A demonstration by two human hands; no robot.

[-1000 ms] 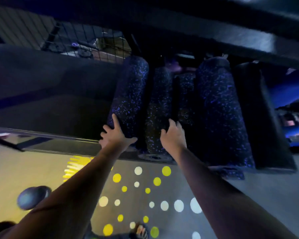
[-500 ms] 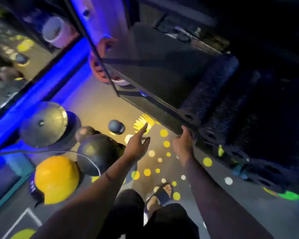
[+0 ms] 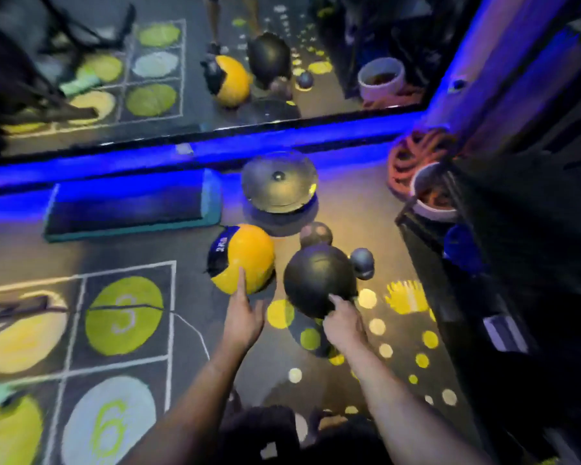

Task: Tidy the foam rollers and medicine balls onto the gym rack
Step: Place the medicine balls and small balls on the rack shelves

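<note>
Reaching floorward, the open-fingered left hand [image 3: 244,318] is pointed at the round yellow-and-black medicine ball [image 3: 245,255]; the round matte-black medicine ball [image 3: 319,278] is touched by the loose-fingered right hand [image 3: 344,328].

**Dim gym, blue glow, motion blur**

Room dim overall. Blue LED strip [image 3: 215,152] along mirror [image 3: 148,78] base is brightest src; warm yellowish patch on floor [image 3: 349,213] mid-frame. Dull sheen on black medicine ball [image 3: 319,276]. Rack [image 3: 517,263] at rt nearly black. Edges smeared w/ blur, wide-angle bend at corners
</note>
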